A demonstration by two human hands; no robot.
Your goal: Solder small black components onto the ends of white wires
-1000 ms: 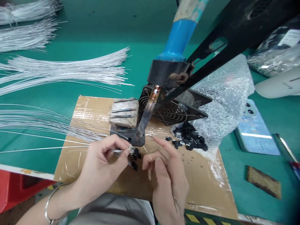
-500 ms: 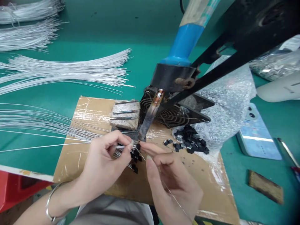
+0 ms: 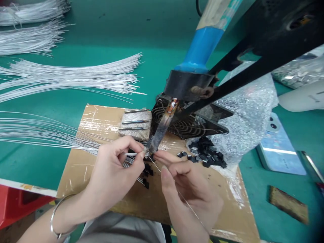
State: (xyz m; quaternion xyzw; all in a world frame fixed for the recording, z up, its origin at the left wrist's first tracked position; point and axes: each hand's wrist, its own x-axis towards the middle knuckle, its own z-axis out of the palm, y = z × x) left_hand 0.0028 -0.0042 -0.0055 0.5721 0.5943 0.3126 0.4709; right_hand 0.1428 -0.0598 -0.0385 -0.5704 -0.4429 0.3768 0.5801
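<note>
The blue-handled soldering iron (image 3: pixel 162 130) is clamped on a black stand, its tip pointing down between my hands. My left hand (image 3: pixel 118 168) pinches thin white wires (image 3: pixel 88 145) close to that tip; the wires trail off to the left. Between the thumb and fingers of my right hand (image 3: pixel 187 189) is a fine solder wire (image 3: pixel 188 206), whose end reaches the tip. Several wires with black connectors (image 3: pixel 145 183) lie below my left fingertips. What exactly sits at the tip is too small to tell.
Behind the iron stands a black fan (image 3: pixel 187 126), next to a pad with metal tips (image 3: pixel 135 133). Loose black connectors (image 3: pixel 209 152) lie beside bubble wrap (image 3: pixel 255 111). Farther right are a phone (image 3: pixel 280 145) and a brown block (image 3: pixel 288 204). Wire bundles (image 3: pixel 101 76) lie upper left.
My left hand's wires have come up to the iron tip. The solder wire's end has risen to the tip, and my right hand has shifted slightly right.
</note>
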